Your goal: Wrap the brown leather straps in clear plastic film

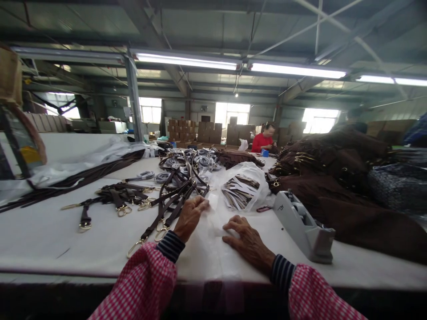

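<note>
My left hand (192, 218) has its fingers closed at the upper part of a clear plastic bag (207, 249) lying flat on the white table (110, 242). On the bag's right side rests my right hand (248, 243), its fingers spread and palm down. Dark straps with gold clasps (180, 191) are heaped just beyond and left of my left hand. Past both hands sits an open plastic bag of flat strips (240, 192). To the right of my right hand stands a grey tape dispenser (302, 226).
Brown fabric (333, 186) is piled along the right side. More dark straps (123, 193) and long strips (83, 178) lie at left. Coiled grey cords (203, 159) sit further back. A person in red (262, 141) is at the far side, before stacked boxes (182, 131).
</note>
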The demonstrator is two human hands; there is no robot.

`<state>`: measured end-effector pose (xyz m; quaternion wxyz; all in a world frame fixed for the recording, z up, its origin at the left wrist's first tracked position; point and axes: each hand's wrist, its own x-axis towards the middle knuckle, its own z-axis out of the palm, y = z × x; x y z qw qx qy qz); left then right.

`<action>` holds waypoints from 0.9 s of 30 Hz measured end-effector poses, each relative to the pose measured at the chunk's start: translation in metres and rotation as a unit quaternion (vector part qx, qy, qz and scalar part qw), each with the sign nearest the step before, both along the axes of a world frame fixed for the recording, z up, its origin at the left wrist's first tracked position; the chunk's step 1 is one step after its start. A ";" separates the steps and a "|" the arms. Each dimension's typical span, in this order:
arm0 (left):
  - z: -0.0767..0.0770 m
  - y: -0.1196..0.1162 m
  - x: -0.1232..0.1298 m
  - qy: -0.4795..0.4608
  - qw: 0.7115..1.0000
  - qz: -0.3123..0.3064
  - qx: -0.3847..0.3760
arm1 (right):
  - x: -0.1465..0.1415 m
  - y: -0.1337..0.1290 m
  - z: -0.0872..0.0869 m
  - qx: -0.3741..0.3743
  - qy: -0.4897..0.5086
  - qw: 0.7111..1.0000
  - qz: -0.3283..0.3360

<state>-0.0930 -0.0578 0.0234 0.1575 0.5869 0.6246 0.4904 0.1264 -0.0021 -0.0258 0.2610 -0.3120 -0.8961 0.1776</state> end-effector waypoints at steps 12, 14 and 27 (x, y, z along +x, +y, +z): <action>-0.026 -0.095 0.028 -0.318 0.936 -0.130 -0.070 | 0.009 0.005 0.004 0.001 0.027 0.997 0.075; -0.032 -0.107 0.026 -0.302 0.938 -0.133 -0.103 | 0.011 0.004 0.005 0.000 0.031 0.997 0.071; 0.005 0.016 -0.015 0.226 0.965 0.067 -0.118 | -0.003 -0.009 0.004 0.148 -0.084 0.983 0.075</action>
